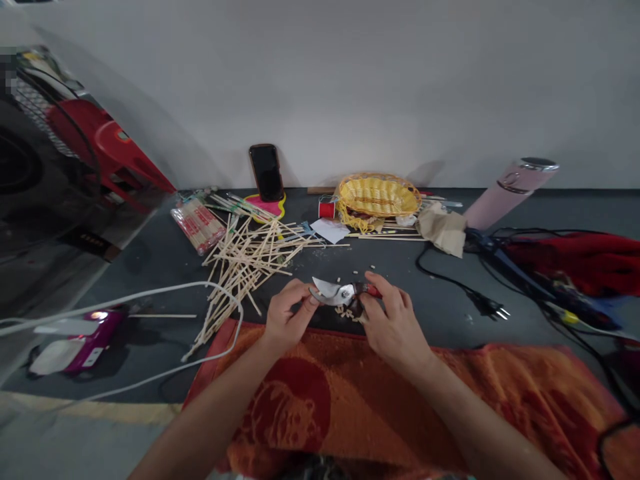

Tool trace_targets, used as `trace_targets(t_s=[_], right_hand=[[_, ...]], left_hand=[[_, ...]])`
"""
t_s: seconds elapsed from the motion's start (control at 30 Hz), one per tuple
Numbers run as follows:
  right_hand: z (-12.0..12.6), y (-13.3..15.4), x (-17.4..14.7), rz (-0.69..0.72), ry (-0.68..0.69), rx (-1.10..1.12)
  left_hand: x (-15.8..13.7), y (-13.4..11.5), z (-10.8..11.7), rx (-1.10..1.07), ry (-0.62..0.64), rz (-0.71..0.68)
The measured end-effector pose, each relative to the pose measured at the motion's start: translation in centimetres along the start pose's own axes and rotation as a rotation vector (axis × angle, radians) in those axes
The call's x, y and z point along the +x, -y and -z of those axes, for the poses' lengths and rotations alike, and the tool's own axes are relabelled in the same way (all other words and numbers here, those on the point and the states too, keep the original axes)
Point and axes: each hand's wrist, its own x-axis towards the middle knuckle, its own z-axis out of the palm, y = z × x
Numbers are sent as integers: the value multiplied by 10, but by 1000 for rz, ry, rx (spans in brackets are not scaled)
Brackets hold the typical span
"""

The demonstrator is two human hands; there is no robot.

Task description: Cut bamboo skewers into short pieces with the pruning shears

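My right hand (391, 320) is wrapped round the red handles of a pair of pruning shears (345, 293), whose jaws stand apart and point left. My left hand (291, 312) is closed, its thumb and fingers pinched at the tip of the lower jaw. Whatever sits between those fingers is too small to make out. Under the shears, short cut bits of stick (346, 313) lie on the dark tabletop, with a few more scattered behind. A loose heap of thin wooden sticks (250, 260) spreads to the left of my hands.
An orange towel (380, 400) covers the front edge. At the back are a phone (267, 172), a red thread spool (327, 210), a yellow basket (379, 197) and a pink bottle (505, 193). A power plug (487, 307) lies right; a white cable (165, 291) crosses left near a purple device (90, 340).
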Motion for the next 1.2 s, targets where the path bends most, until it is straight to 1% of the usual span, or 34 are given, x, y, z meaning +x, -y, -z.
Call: trace_targets(t_s=[0.33, 0.63, 0.87, 1.2], right_hand=[[0, 0, 1, 11, -2, 14], [2, 1, 1, 6, -14, -32], [11, 2, 4, -10, 60, -87], [7, 1, 1, 4, 67, -79]], left_hand=[[-3, -1, -1, -136, 29, 103], [-2, -3, -1, -110, 28, 63], [-3, 0, -1, -107, 26, 42], [-5, -1, -3, -160, 31, 96]])
